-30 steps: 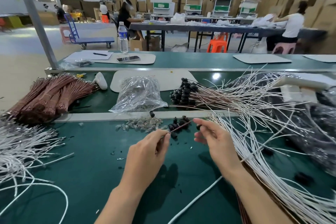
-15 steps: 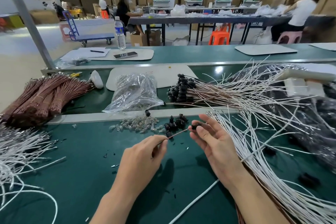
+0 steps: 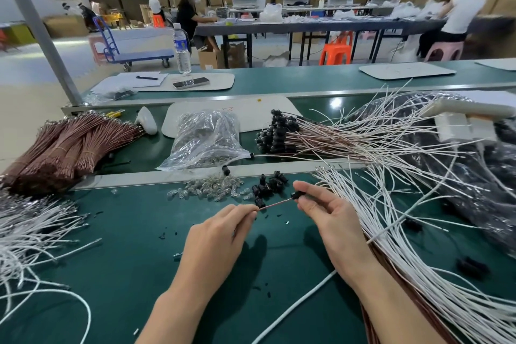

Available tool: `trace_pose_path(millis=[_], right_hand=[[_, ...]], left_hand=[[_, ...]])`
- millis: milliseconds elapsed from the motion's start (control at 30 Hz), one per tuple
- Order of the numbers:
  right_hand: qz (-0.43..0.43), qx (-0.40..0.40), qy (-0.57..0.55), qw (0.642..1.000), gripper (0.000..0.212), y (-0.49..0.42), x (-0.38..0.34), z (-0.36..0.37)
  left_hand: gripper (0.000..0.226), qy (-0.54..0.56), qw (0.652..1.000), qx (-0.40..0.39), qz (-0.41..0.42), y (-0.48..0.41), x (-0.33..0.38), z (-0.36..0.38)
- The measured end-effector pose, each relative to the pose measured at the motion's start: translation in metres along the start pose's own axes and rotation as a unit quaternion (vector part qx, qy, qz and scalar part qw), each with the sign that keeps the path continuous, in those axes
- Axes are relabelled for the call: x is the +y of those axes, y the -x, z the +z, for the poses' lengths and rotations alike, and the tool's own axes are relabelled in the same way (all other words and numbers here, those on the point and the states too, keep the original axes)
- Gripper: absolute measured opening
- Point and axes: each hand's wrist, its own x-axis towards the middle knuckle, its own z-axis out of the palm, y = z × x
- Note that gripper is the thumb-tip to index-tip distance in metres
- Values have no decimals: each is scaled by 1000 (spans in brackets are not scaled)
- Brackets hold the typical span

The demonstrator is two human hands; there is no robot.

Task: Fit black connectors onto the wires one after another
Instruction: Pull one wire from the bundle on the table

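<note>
Above the green mat, my left hand (image 3: 220, 234) pinches a thin brown wire (image 3: 275, 202) near its end. My right hand (image 3: 325, 213) pinches a small black connector (image 3: 297, 194) sitting on that wire's tip. Just behind my fingers lies a small heap of loose black connectors (image 3: 268, 186). Further back, a fan of wires fitted with black connectors (image 3: 276, 132) rests on the belt. Loose white wires (image 3: 391, 232) spread out at my right.
A clear bag of small glass bulbs (image 3: 206, 139) stands behind the hands, with spilled bulbs (image 3: 209, 190) beside it. Bundled brown wires (image 3: 69, 145) lie at the left, white wires (image 3: 28, 232) at the near left. A black plastic bag (image 3: 474, 176) fills the right.
Both hands stayed close together on the wire. The connector in my right fingers now sits on the wire's tip. The camera has tilted slightly, shifting the view.
</note>
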Motion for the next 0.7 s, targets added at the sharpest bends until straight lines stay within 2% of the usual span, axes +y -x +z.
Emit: trace_pose_path(millis=[267,400,533,633,700], right_hand=[[9,-19,-32,999,38,1,-1,2],[23,-70,-38,997,46,2,0,5],[37,-119,-55,991,30,4,2,7],[44,-132,-54,989,41,4,2,7],[45,-129,-54,989,37,4,2,8]], left_hand=[[21,0,1000,-15,-6,-1,4,-1],[16,5,1000,-13,-1,-1,5,-1],[15,23,1000,-6,10,0,6,-3],[18,30,999,-8,23,-1,8,-4],[22,28,999,-8,19,-1,11,-6]])
